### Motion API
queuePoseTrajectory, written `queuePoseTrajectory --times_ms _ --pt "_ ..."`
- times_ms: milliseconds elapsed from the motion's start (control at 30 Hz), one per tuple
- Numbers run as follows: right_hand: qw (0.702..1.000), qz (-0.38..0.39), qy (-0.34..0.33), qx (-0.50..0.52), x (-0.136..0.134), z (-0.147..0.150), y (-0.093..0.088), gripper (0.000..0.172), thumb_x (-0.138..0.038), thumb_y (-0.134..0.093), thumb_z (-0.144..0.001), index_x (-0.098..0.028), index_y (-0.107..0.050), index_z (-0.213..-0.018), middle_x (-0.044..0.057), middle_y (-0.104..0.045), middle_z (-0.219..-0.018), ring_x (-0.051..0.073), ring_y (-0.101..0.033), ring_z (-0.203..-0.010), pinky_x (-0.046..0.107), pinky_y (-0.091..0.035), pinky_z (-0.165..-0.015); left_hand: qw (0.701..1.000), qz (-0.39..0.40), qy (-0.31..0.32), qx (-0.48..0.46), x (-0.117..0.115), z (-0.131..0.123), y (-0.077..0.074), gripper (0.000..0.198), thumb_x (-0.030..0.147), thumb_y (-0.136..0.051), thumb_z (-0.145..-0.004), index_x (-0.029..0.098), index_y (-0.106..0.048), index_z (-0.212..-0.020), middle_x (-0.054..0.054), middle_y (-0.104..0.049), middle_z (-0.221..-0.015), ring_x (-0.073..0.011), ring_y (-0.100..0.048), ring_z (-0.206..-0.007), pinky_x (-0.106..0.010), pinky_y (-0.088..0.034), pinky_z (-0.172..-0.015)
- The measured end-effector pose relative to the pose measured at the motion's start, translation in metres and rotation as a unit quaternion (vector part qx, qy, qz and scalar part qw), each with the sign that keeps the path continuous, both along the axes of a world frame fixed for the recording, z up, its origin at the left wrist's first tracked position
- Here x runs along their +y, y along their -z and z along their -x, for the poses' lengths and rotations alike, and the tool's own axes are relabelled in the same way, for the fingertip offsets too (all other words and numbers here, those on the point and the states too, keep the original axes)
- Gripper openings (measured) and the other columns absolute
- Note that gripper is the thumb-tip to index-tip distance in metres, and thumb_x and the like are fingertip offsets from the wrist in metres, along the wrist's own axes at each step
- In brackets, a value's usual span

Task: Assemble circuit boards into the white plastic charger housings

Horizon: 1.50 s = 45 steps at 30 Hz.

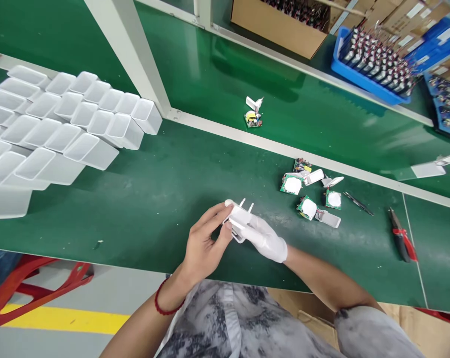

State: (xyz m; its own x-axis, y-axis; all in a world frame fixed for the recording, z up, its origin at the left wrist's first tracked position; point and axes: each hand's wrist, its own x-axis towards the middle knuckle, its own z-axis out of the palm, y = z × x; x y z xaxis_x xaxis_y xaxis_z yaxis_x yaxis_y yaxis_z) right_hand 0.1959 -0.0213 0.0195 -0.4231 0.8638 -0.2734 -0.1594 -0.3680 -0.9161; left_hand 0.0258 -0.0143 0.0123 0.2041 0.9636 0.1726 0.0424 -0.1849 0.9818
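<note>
Both my hands meet over the green mat near its front edge, gripping one white charger plug (240,218) with its two metal prongs pointing up. My left hand (204,243) is bare, with a red cord at the wrist, and its fingers curl onto the plug's left side. My right hand (266,238) wears a white glove and pinches the plug from the right. Just to the right lie several small green circuit boards with white pads (309,207) and white plug caps (314,177).
Stacked rows of white plastic housings (56,124) fill the left. One lone plug with a board (253,113) lies on the far belt. Tweezers (358,203) and red-handled cutters (403,240) lie at right. A blue tray of parts (377,59) and cardboard boxes stand behind.
</note>
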Motion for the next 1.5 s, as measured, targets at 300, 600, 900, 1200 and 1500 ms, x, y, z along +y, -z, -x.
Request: queuePoseTrajectory --times_ms 300,600,900,1200,1500 --pt "0.999 -0.017 0.017 0.037 -0.004 0.000 -0.001 0.040 -0.049 -0.064 -0.088 -0.017 -0.065 -0.112 0.003 -0.061 -0.090 0.012 -0.055 -0.073 0.029 -0.053 -0.072 1.000 -0.017 0.015 -0.019 -0.003 0.002 0.002 0.048 0.007 -0.060 -0.088 0.033 -0.064 -0.128 -0.007 -0.065 -0.130 -0.0189 -0.066 -0.113 -0.027 -0.056 -0.093" --pt "0.998 -0.037 -0.014 -0.050 0.002 -0.006 -0.013 0.050 -0.054 -0.054 -0.093 -0.017 -0.059 -0.126 0.003 -0.062 -0.082 0.015 -0.058 -0.071 0.033 -0.055 -0.070 1.000 0.008 0.000 -0.017 -0.002 -0.001 -0.005 0.038 0.014 -0.060 -0.090 0.030 -0.067 -0.125 -0.008 -0.066 -0.127 -0.0197 -0.068 -0.109 -0.029 -0.057 -0.092" --pt "0.949 -0.135 0.082 -0.274 -0.004 -0.016 -0.027 0.044 -0.044 -0.064 -0.086 -0.023 -0.056 -0.124 0.007 -0.067 -0.105 0.023 -0.065 -0.092 0.041 -0.052 -0.089 0.996 0.037 0.002 0.080 0.002 -0.012 -0.022 0.036 0.033 -0.059 -0.092 0.016 -0.067 -0.123 -0.012 -0.067 -0.126 -0.0226 -0.067 -0.112 -0.032 -0.057 -0.096" --pt "0.952 0.157 0.231 0.123 0.018 -0.044 -0.037 0.040 -0.046 -0.062 -0.081 -0.023 -0.061 -0.113 0.000 -0.067 -0.082 0.013 -0.061 -0.064 0.022 -0.049 -0.052 0.995 0.077 0.048 0.044 -0.003 0.000 -0.019 0.026 0.031 -0.050 -0.097 0.021 -0.074 -0.099 -0.007 -0.072 -0.112 -0.0190 -0.072 -0.096 -0.028 -0.061 -0.085" --pt "0.969 0.124 0.208 0.057 0.026 -0.049 -0.040 0.046 -0.051 -0.062 -0.083 -0.021 -0.060 -0.118 0.003 -0.067 -0.087 0.015 -0.064 -0.067 0.026 -0.053 -0.055 0.995 0.033 0.071 0.067 0.000 -0.001 -0.005 0.023 0.026 -0.051 -0.096 0.021 -0.073 -0.098 -0.007 -0.075 -0.103 -0.0181 -0.073 -0.088 -0.025 -0.061 -0.079"
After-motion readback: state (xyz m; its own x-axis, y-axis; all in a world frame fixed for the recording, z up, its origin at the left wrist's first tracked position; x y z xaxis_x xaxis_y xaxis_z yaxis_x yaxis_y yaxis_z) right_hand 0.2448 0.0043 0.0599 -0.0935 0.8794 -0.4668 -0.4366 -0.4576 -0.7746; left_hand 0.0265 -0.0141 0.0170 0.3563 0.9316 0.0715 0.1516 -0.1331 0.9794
